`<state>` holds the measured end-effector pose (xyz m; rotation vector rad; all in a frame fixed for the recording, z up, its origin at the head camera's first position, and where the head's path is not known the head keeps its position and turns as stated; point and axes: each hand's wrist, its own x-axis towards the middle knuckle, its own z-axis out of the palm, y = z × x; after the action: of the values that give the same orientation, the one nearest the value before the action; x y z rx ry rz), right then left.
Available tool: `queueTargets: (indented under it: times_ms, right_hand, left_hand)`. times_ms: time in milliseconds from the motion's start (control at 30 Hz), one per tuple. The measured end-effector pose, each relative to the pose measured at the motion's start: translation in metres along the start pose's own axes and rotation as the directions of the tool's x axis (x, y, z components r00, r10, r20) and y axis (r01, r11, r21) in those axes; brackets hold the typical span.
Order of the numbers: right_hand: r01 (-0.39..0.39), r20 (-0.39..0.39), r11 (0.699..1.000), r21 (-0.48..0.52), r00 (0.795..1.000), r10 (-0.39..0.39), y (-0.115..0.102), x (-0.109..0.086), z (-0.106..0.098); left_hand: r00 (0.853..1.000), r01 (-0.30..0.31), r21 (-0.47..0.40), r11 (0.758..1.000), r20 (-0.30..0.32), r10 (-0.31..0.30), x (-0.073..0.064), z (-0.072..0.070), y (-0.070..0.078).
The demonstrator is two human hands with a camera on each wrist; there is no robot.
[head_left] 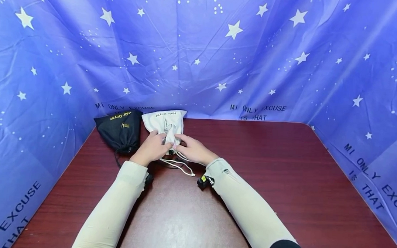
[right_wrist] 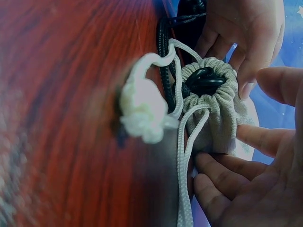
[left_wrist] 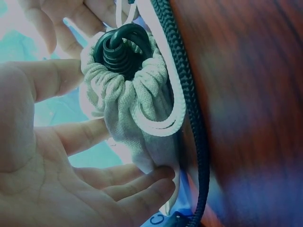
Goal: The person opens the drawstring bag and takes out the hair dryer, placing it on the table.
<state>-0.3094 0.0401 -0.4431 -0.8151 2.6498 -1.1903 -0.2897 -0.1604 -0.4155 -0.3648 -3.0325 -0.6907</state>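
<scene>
As both forearms, in pale cream sleeves (head_left: pixel 105 208), reach up from the lower edge of the head view and slant inward, the left hand (head_left: pixel 152 148) and the right hand (head_left: pixel 196 150) meet just left of centre, one on each side of a white cloth drawstring bag with dark "Hair Dryer" print (head_left: pixel 171 122). It lies near the far edge of the dark red wood-grain table (head_left: pixel 256 171), beneath a blue star-printed cloth backdrop (head_left: pixel 201 65).

Its woven fabric bunches into thick puckers round a circular mouth, where a glossy black cable with a ribbed sleeve (left_wrist: pixel 118 59) shows coiled inside. A white braided cord (head_left: pixel 184 169) loops from the gathers to a lumpy knot (right_wrist: pixel 144 106), near the middle of the right wrist view. A black braided cord (left_wrist: pixel 196 118) runs alongside in the left wrist view. Left of the bag in the head view sits a black drawstring bag with yellow lettering (head_left: pixel 117 132), gathered likewise at its lower end.

Neither hand is clenched: the left one's fingers are spread, thumb and fingers touching the white fabric, while the right hand, loosely bent and parted, rests its fingertips against the bag's opposite side.
</scene>
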Motion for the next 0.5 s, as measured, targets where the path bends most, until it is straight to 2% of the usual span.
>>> queueTargets:
  times_ms: [500]
  right_hand:
    - [-0.004,0.002,1.0,0.016,1.0,0.004,-0.0012,-0.0026,-0.0014]
  left_hand:
    - [1.0,-0.013,0.017,1.0,-0.011,0.013,-0.0007,0.0009,0.001]
